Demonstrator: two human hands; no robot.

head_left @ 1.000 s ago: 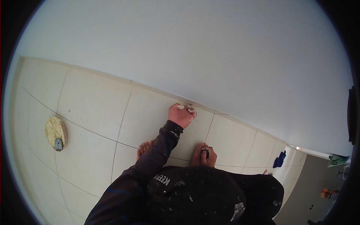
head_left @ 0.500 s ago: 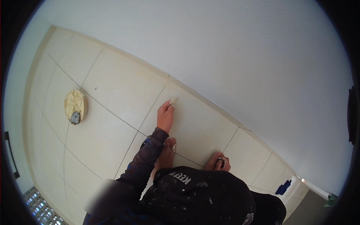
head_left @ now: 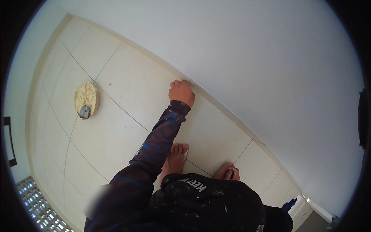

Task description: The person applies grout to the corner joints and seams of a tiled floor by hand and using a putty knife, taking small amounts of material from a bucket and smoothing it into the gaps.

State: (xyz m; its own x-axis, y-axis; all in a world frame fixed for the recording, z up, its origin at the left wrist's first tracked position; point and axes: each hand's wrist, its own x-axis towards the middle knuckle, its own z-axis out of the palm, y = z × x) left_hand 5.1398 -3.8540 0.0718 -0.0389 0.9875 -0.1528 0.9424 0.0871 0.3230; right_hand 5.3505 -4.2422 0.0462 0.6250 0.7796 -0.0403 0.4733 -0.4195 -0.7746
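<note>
My left hand (head_left: 181, 94) is closed and reaches to the foot of the white wall, its knuckles turned up and its fingertips against the pale skirting (head_left: 226, 111). What lies in the fingers is mostly hidden under the hand; earlier a small pale crumpled wad showed there. Down beside my right foot (head_left: 222, 170), my right hand (head_left: 235, 174) is curled round a small dark thing (head_left: 232, 173), too covered to name. Pale smears mark its fingers. The round tub of cream-coloured paste (head_left: 85, 94) stands off to the left, with a grey metal blade (head_left: 84, 112) stuck in it.
Large cream floor tiles (head_left: 119, 143) spread under me, with my left bare foot (head_left: 177, 156) between the arms. A white wall (head_left: 247, 58) runs along the far side to the right. Perforated blocks (head_left: 40, 205) lie low left; a dark blue thing (head_left: 289, 205) lies low right.
My left hand has moved away from me and a little right, up to the skirting, turning knuckles up. The pale wad has gone from sight. My right hand stays beside my foot.
</note>
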